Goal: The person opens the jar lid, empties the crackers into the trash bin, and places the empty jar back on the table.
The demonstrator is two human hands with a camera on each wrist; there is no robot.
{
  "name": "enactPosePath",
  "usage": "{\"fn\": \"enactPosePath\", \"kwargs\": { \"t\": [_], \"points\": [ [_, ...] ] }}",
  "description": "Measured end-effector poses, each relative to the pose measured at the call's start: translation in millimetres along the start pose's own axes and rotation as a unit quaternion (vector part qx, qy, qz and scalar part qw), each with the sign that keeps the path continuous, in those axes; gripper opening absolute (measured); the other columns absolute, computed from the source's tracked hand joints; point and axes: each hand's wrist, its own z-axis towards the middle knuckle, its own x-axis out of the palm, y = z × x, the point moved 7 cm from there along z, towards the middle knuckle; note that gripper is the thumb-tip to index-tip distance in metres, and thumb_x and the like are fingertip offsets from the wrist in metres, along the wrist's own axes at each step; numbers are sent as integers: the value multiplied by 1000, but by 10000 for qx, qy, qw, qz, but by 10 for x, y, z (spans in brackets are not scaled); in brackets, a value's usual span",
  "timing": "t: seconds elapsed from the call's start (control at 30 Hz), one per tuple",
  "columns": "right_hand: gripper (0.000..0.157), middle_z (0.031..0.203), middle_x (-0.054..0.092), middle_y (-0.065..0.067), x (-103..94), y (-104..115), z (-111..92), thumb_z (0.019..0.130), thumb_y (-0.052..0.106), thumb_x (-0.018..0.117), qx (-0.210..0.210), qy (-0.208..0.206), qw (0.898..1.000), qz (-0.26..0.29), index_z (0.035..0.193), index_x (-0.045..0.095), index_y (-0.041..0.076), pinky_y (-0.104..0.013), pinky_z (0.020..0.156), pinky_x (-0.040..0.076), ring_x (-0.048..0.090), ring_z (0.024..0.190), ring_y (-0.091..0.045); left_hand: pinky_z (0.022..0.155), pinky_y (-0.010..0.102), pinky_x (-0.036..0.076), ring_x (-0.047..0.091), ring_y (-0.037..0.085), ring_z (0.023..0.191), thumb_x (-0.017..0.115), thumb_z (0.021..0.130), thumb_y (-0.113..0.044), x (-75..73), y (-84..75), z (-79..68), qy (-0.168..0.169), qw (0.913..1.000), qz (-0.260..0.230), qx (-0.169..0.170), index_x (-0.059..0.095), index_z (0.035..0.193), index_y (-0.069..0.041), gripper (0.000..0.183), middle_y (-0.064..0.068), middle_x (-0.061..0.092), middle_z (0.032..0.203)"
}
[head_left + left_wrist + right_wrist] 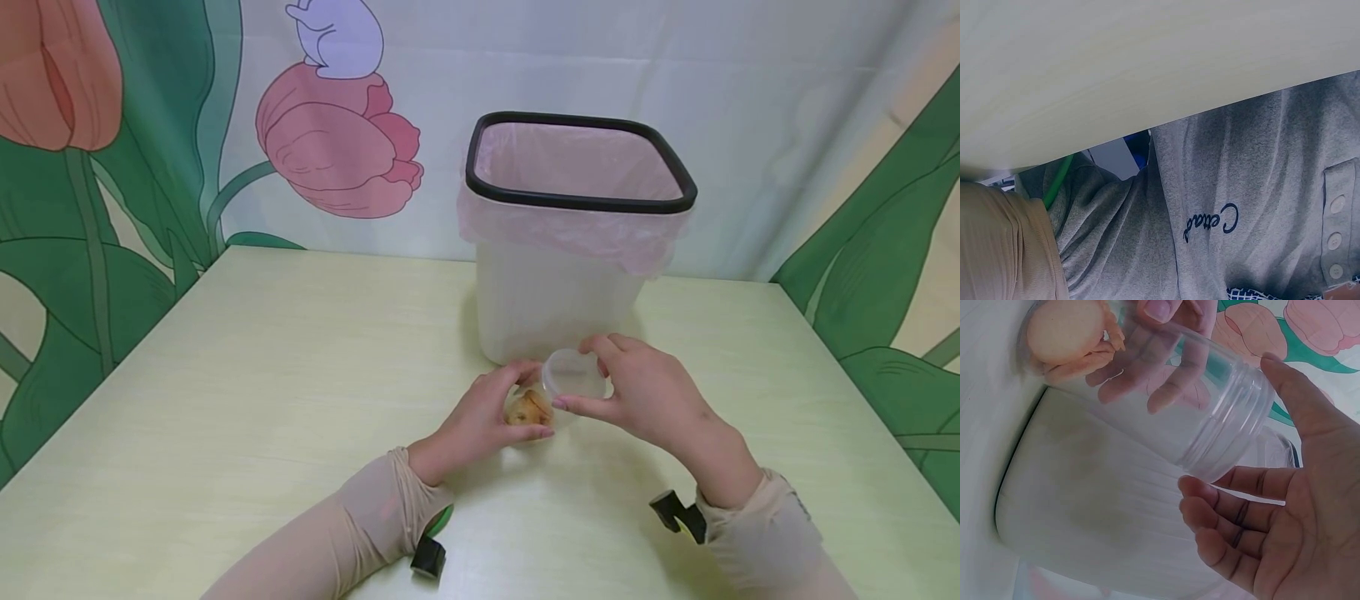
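Note:
Between the two hands a clear plastic jar (573, 375) leans, its base at the table and its round top toward the right hand. Inside its bottom lie a smooth tan round piece (1066, 331) and curled orange-brown scraps (1094, 361). The left hand (480, 414) grips the jar low down, around the contents; its fingers show through the clear wall in the right wrist view. With thumb and fingertips the right hand (648, 387) pinches the ridged top end (1229, 425). Whether a lid sits on it, I cannot tell. No hand shows in the left wrist view.
Just behind the hands stands a white bin (555, 292) with a pink liner (562, 233) and a black rim (581, 202). It rests on a pale table (300, 367), backed by a flower-printed cloth (330, 142). A grey shirt (1260, 181) is at the table's near edge.

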Motion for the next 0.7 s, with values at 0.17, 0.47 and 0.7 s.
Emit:
{"fn": "enactPosePath", "kwargs": {
  "t": [0.17,0.47,0.7],
  "points": [
    [60,80,59,-2,-2,8,4,76,55,73,-55,-44,10000,13,110,61,7,-30,57,46,50,64,-13,100,42,45,59,21,113,83,74,-22,-3,-2,-4,-18,10000,-67,11,50,130,-6,67,8,64,121],
    [60,81,58,-1,-3,12,10,75,54,74,-159,-73,9998,41,110,61,7,-30,58,46,50,66,-13,100,41,45,59,21,114,84,74,-22,-6,-9,-2,14,10000,-30,-17,50,130,-7,67,8,64,121],
    [59,85,60,-1,-6,15,10,76,53,74,-297,-88,9995,72,113,62,8,-33,62,50,55,72,-14,100,42,45,59,22,114,83,74,-22,-5,-8,-5,3,10000,-18,-29,50,130,-6,67,8,64,122]
  ]
}}
